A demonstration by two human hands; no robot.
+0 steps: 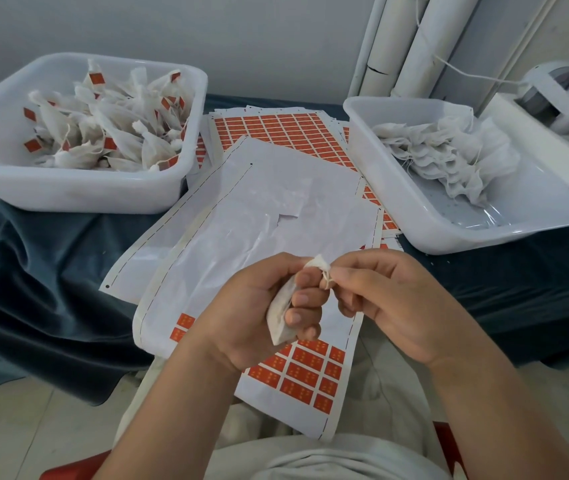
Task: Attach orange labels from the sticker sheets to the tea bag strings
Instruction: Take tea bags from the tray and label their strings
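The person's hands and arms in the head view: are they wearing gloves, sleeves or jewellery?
No gloves. The left hand and right hand are bare, with no rings, watch or bracelet in view. The fingernails are short and unpainted. The left forearm and right forearm are uncovered; no sleeve shows. A pale grey garment covers the lap.

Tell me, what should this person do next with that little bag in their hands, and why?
Probably draw the string out straight with the right hand. The left hand grips a tea bag with no label visible, the right hand pinches the string close to the bag's tied top, and orange labels wait on the sheet just below.
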